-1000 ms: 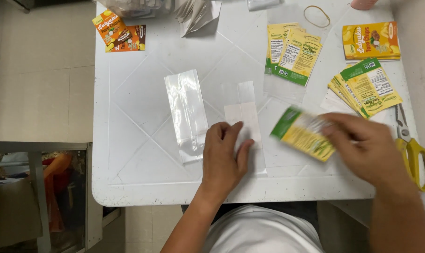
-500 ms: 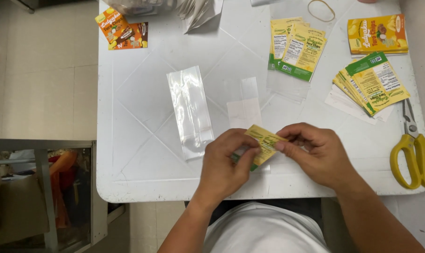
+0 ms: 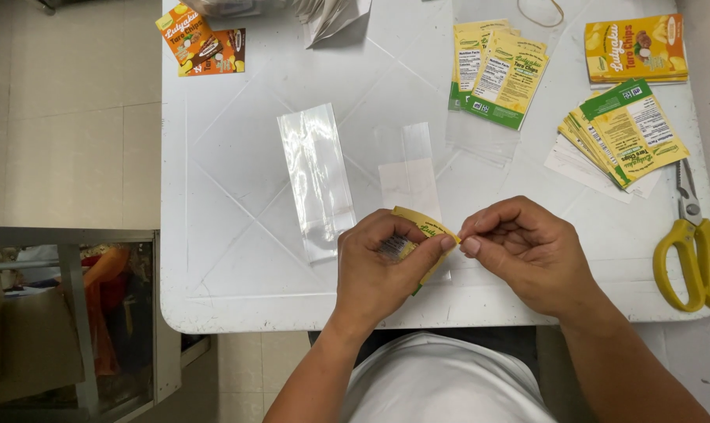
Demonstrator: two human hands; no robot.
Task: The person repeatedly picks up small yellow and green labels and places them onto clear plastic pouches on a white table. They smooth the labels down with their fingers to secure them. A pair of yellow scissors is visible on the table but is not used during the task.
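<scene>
light: bright, even overhead | shadows: soft | glare: clear bags | focus: sharp

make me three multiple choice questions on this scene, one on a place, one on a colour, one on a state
1. Where are the scissors?
A. at the table's right edge
B. by the clear bag
C. on the floor
2. What colour are their handles?
A. red
B. yellow
C. black
3. How is the yellow label held?
A. lying flat, untouched
B. pinched by both hands
C. tucked in a bag

Key: 1 A, they lie beside the fanned labels. 2 B, both loops are yellow. 3 B, the left hand grips it and the right hand pinches its corner.
</scene>
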